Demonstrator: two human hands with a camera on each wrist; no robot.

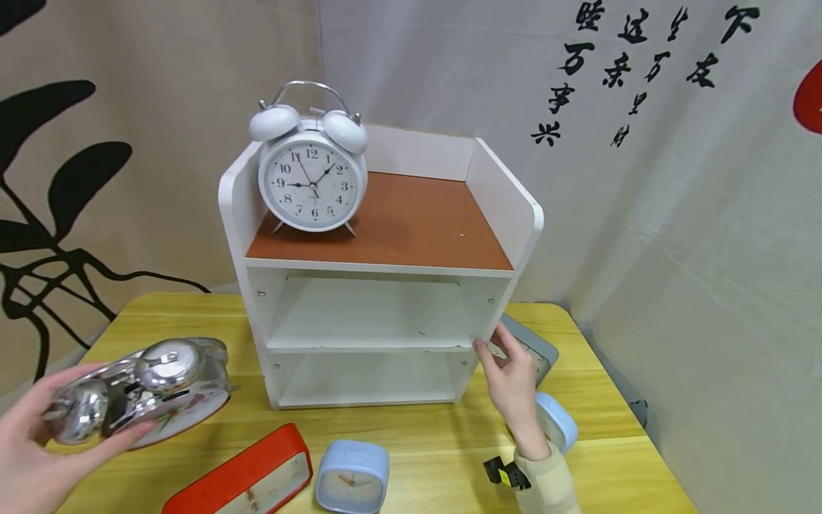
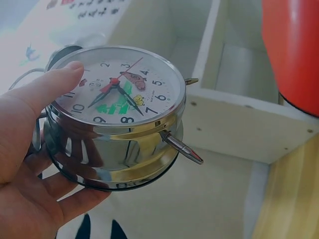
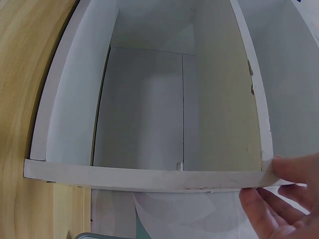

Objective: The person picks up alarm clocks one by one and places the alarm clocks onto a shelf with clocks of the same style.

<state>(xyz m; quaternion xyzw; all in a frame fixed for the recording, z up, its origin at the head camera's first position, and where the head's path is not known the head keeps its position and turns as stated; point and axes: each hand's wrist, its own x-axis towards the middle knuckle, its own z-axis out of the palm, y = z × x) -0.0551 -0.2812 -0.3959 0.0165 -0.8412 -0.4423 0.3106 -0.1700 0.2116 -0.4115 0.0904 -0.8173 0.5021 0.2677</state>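
Note:
My left hand (image 1: 48, 442) holds a silver twin-bell alarm clock (image 1: 170, 368) above the left of the table, bells toward the palm and dial tilted downward. In the left wrist view the thumb lies over the dial of this alarm clock (image 2: 144, 99), with the fingers beneath its case. At the right front edge of a small white shelf (image 1: 379, 269), my right hand (image 1: 516, 375) grips the side panel near the middle board. The right wrist view shows thumb and fingers on either side of that panel (image 3: 149, 179). A white twin-bell alarm clock (image 1: 312, 178) stands on the shelf's brown top, at the left.
On the yellow wooden table (image 1: 437, 457), a red oblong clock (image 1: 250, 467) and a light blue square clock (image 1: 353, 475) sit in front of the shelf. Another light blue clock (image 1: 557, 421) is partly behind the right wrist. A grey device (image 1: 533, 346) lies beside the shelf's right side.

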